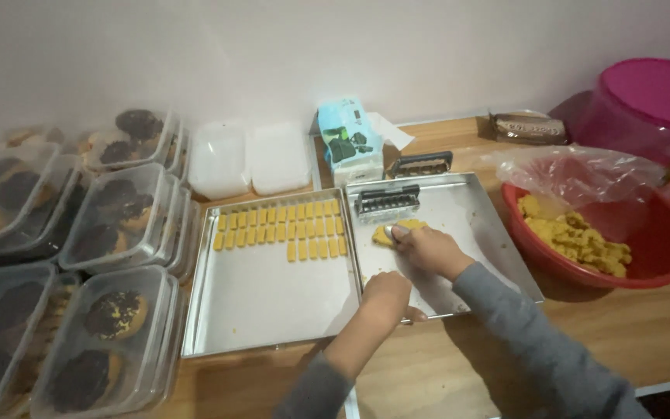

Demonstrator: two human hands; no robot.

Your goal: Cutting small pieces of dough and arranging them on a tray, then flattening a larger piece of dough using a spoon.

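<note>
Two metal trays lie side by side on a wooden table. The left tray (257,310) carries rows of small yellow dough bars (281,229) along its far edge. On the right tray (490,225), my right hand (428,248) presses on a lump of yellow dough (393,230). My left hand (385,295) rests closed at the near edge of that tray, and whether it holds anything I cannot see. A metal dough cutter with a black handle (387,202) stands just beyond the dough.
A red bowl (661,248) of yellow dough under a plastic bag sits at the right, a pink lidded tub (645,101) behind it. Stacked clear boxes of dark-topped pastries (118,221) fill the left. Empty white containers (250,159), a tissue pack (348,143) and a second cutter (422,164) line the wall.
</note>
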